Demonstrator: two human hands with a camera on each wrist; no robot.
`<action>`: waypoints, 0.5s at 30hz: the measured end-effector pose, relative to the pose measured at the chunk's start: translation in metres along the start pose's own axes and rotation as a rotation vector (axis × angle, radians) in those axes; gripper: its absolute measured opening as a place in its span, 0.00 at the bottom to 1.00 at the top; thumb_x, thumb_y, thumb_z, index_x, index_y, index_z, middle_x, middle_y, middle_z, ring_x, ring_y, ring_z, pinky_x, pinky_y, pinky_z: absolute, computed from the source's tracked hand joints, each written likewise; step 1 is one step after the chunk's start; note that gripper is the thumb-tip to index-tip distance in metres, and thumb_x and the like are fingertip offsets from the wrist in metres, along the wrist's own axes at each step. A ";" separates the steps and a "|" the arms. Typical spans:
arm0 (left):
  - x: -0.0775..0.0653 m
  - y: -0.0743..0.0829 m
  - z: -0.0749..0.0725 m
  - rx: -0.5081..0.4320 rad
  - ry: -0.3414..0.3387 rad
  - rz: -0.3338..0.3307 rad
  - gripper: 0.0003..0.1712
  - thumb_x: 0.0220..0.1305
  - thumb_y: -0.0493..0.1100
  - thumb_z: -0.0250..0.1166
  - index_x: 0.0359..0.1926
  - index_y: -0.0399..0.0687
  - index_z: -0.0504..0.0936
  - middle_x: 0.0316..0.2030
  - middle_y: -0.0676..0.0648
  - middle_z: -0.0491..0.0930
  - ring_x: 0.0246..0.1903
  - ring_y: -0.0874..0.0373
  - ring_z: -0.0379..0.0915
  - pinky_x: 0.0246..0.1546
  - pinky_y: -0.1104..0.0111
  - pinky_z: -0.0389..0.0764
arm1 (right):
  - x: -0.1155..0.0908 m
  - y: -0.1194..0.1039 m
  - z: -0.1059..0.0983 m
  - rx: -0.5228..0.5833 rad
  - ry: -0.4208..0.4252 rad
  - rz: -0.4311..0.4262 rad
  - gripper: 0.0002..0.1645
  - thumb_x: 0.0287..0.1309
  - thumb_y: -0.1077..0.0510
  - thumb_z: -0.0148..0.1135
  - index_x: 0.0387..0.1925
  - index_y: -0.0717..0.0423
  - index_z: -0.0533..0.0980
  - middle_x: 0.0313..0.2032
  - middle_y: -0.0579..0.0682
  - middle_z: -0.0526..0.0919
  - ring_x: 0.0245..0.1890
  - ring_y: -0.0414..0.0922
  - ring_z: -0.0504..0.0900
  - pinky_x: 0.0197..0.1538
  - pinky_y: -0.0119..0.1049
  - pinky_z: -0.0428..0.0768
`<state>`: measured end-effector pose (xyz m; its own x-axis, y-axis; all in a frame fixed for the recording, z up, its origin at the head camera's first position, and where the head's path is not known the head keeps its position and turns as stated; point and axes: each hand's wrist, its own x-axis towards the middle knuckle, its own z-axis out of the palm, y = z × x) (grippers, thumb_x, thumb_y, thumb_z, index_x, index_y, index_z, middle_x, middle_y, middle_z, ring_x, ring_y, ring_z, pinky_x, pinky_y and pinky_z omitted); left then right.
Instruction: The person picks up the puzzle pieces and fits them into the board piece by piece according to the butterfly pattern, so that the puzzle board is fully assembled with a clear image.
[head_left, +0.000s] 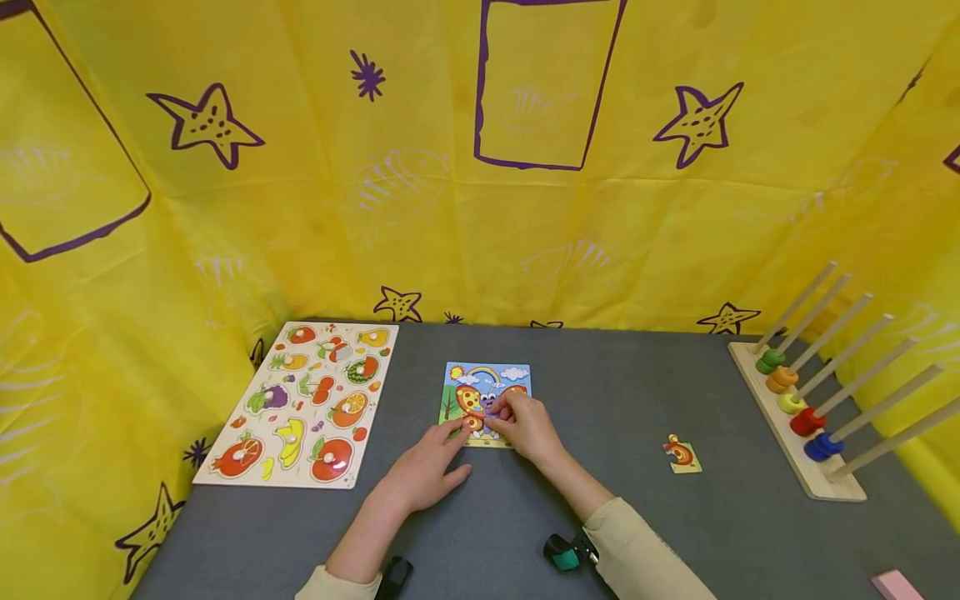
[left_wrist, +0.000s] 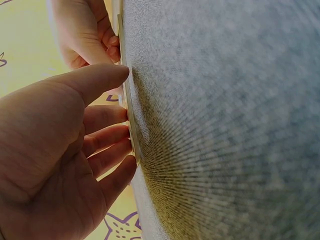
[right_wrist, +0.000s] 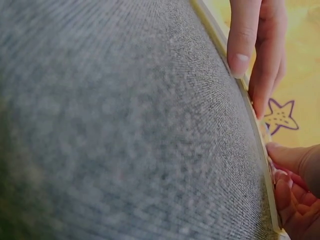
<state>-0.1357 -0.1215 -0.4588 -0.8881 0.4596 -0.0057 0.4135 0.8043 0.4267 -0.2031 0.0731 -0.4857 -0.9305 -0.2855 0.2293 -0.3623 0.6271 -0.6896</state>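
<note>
A square butterfly puzzle [head_left: 486, 374] with a rainbow and sun lies flat on the grey table. My left hand [head_left: 424, 468] rests its fingertips on the puzzle's lower left part, fingers extended and thumb apart. Over the right half, my right hand [head_left: 528, 427] has thumb and fingers bent together, pinching a puzzle piece at the butterfly's body; the fingers cover most of that piece. Both hands meet the thin board at its near edge in the wrist views. A loose puzzle piece [head_left: 682, 455] with an orange-red wing pattern lies on the table, farther right.
A fruit knob-puzzle board [head_left: 315, 422] lies at the left. At the right stands a wooden peg rack [head_left: 840, 490] with coloured rings on slanting rods. A pink block [head_left: 896, 585] sits at the lower right. A yellow cloth [head_left: 315, 225] hangs behind the table [head_left: 600, 375].
</note>
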 end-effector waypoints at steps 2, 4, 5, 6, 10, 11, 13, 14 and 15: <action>0.000 0.000 0.000 0.005 0.004 0.005 0.32 0.66 0.46 0.64 0.67 0.38 0.70 0.66 0.39 0.66 0.62 0.44 0.64 0.55 0.49 0.74 | 0.000 0.000 0.000 0.002 -0.004 -0.011 0.09 0.52 0.57 0.74 0.28 0.54 0.79 0.22 0.41 0.74 0.22 0.36 0.70 0.27 0.29 0.70; 0.001 0.000 0.000 0.015 0.016 0.017 0.31 0.65 0.45 0.64 0.66 0.37 0.71 0.65 0.39 0.66 0.62 0.43 0.64 0.55 0.49 0.74 | -0.001 0.001 -0.002 0.007 -0.013 -0.030 0.09 0.52 0.58 0.73 0.28 0.54 0.79 0.22 0.41 0.74 0.22 0.36 0.70 0.27 0.29 0.70; 0.001 0.000 0.000 0.020 0.023 0.025 0.30 0.65 0.45 0.64 0.65 0.37 0.71 0.64 0.38 0.67 0.62 0.42 0.65 0.55 0.49 0.74 | -0.001 0.002 -0.003 0.013 -0.020 -0.042 0.09 0.52 0.58 0.74 0.28 0.54 0.79 0.23 0.42 0.75 0.23 0.37 0.70 0.28 0.29 0.70; 0.001 0.000 0.000 0.026 0.032 0.034 0.30 0.65 0.45 0.65 0.65 0.36 0.72 0.64 0.38 0.67 0.61 0.42 0.65 0.55 0.49 0.73 | -0.001 0.003 -0.004 0.020 -0.028 -0.048 0.09 0.51 0.58 0.74 0.28 0.54 0.79 0.24 0.42 0.75 0.24 0.37 0.71 0.28 0.30 0.71; 0.004 0.000 0.002 0.066 0.056 0.055 0.29 0.66 0.45 0.64 0.62 0.34 0.74 0.61 0.37 0.69 0.60 0.41 0.65 0.57 0.50 0.72 | -0.002 0.008 -0.007 0.036 -0.066 -0.065 0.10 0.47 0.58 0.77 0.29 0.54 0.81 0.27 0.44 0.76 0.27 0.38 0.72 0.31 0.30 0.72; 0.005 0.000 0.002 0.070 0.059 0.057 0.29 0.66 0.46 0.64 0.62 0.34 0.74 0.61 0.37 0.69 0.61 0.42 0.65 0.58 0.50 0.71 | -0.002 0.009 -0.008 0.037 -0.074 -0.066 0.11 0.46 0.57 0.77 0.29 0.54 0.81 0.28 0.45 0.76 0.27 0.38 0.72 0.32 0.30 0.72; 0.008 0.001 0.002 0.068 0.057 0.066 0.29 0.66 0.46 0.64 0.62 0.33 0.74 0.62 0.37 0.68 0.62 0.42 0.64 0.60 0.51 0.70 | -0.002 0.010 -0.010 0.037 -0.083 -0.066 0.11 0.46 0.57 0.78 0.30 0.54 0.82 0.29 0.45 0.76 0.28 0.39 0.72 0.32 0.31 0.73; 0.010 0.001 0.003 0.060 0.051 0.073 0.29 0.66 0.46 0.64 0.62 0.32 0.73 0.63 0.37 0.68 0.63 0.43 0.63 0.61 0.52 0.68 | -0.002 0.011 -0.010 0.036 -0.084 -0.069 0.11 0.46 0.57 0.78 0.30 0.54 0.82 0.29 0.45 0.76 0.28 0.39 0.72 0.33 0.31 0.73; 0.012 0.001 0.003 0.048 0.043 0.086 0.30 0.66 0.45 0.64 0.63 0.31 0.72 0.64 0.36 0.67 0.64 0.43 0.62 0.62 0.52 0.67 | -0.002 0.012 -0.010 0.035 -0.085 -0.069 0.11 0.46 0.57 0.78 0.30 0.54 0.82 0.29 0.45 0.76 0.28 0.39 0.72 0.33 0.31 0.73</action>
<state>-0.1448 -0.1139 -0.4608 -0.8563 0.5119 0.0683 0.4967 0.7803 0.3800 -0.2056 0.0884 -0.4876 -0.8949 -0.3888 0.2190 -0.4221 0.5781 -0.6983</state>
